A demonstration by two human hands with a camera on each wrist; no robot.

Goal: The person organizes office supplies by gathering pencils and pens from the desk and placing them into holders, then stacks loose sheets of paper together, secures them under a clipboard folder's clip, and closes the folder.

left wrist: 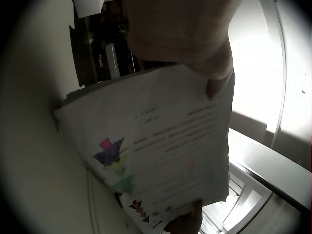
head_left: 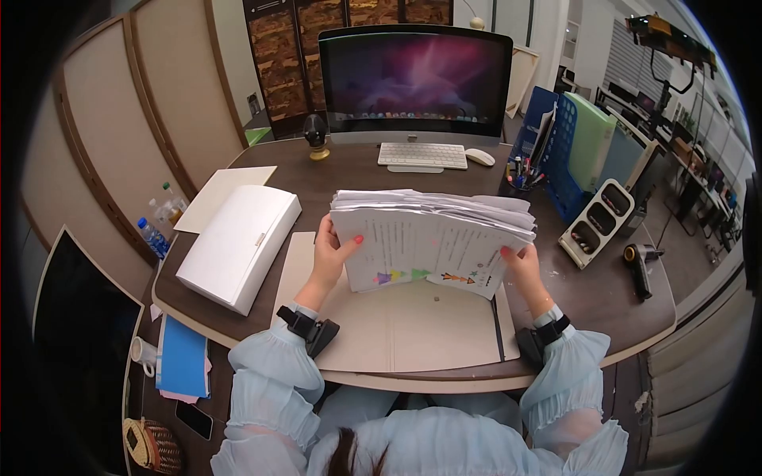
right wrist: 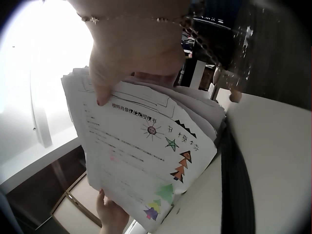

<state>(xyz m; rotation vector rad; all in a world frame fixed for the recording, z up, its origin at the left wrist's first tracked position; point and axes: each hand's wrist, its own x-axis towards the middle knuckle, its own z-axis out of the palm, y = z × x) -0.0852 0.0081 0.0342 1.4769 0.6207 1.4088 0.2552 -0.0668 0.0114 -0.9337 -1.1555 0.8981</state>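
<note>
A thick stack of papers [head_left: 425, 246] stands on edge between both hands, its front sheet printed with text and decorated with coloured drawings. My left hand [head_left: 327, 258] grips its left side, thumb on the front sheet. On the opposite side my right hand [head_left: 524, 271] holds it the same way; the right wrist view shows that thumb [right wrist: 102, 93] pressed near the printed heading. Sheets fan slightly apart along the stack's edge. Beneath the papers lies an opened beige folder [head_left: 381, 337] with a dark elastic strap [head_left: 498, 329] along its right part.
Left of the folder is a white box file [head_left: 236, 246], with a pale board [head_left: 226, 194] behind it. A keyboard [head_left: 422, 155], mouse [head_left: 479, 157] and monitor [head_left: 414, 83] stand at the back. To the right are a pen holder [head_left: 524, 176], file racks [head_left: 567, 159] and a white socket-like organizer [head_left: 597, 224].
</note>
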